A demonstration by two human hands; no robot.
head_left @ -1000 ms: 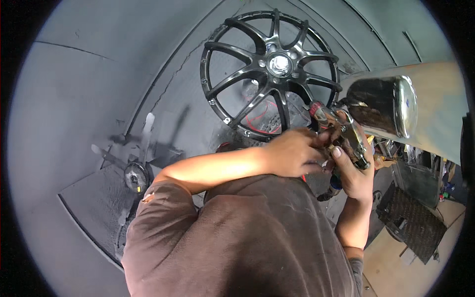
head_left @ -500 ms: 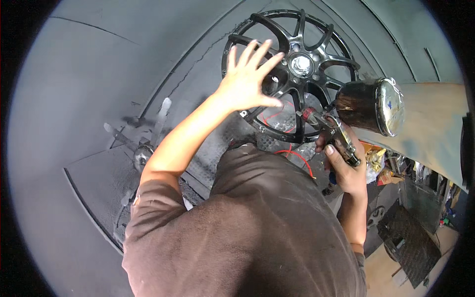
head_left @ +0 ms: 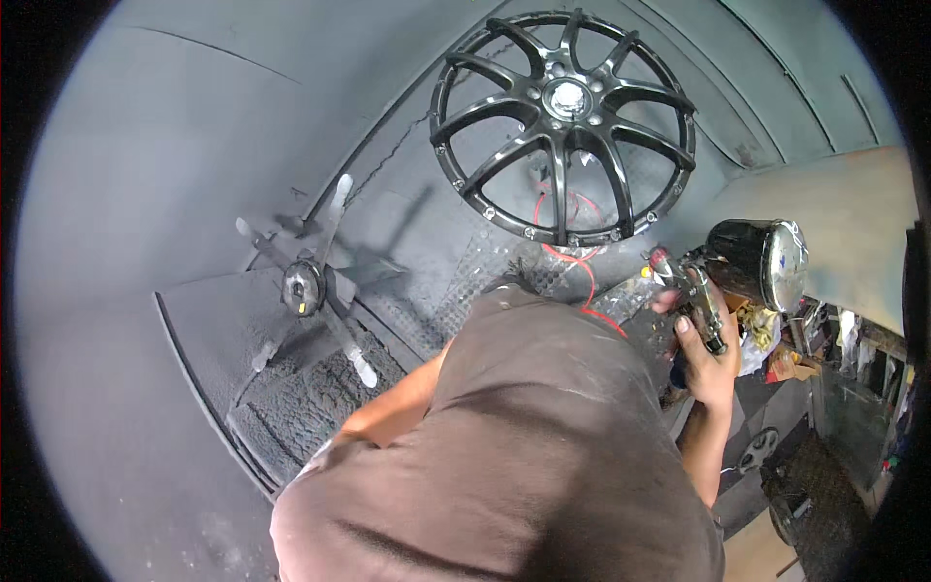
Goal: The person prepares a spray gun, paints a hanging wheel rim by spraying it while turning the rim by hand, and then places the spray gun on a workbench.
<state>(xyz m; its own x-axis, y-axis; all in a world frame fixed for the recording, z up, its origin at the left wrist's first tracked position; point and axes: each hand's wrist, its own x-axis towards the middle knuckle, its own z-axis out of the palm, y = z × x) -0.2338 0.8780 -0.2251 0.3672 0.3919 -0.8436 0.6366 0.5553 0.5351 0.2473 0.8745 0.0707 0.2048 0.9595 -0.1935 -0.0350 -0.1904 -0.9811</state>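
Note:
My right hand [head_left: 708, 354] is wrapped round a spray gun [head_left: 703, 306], with the thumb along its body. A dark, paint-smeared cup [head_left: 761, 262] with a shiny lid sits on the gun. The gun's red-tinged nozzle end points left, just below the wheel's rim and apart from it. Ahead of me a glossy black alloy wheel rim [head_left: 557, 184] with several spokes faces up, its hub centre bright. My left forearm [head_left: 402, 403] runs down beside my shirt, and the left hand itself is hidden behind my body.
A stand with several pale-tipped arms [head_left: 304, 286] stands at left over a dark rough panel [head_left: 320, 412]. A red hose [head_left: 590, 281] trails across the floor below the wheel. Cluttered shelving [head_left: 824, 339] and a tan panel [head_left: 824, 218] are at right. Grey walls surround the left and back.
My left hand, spread over the wheel before, has dropped back out of sight beside my body. The spray gun has shifted slightly right and nearer, away from the wheel. The view has shifted a little.

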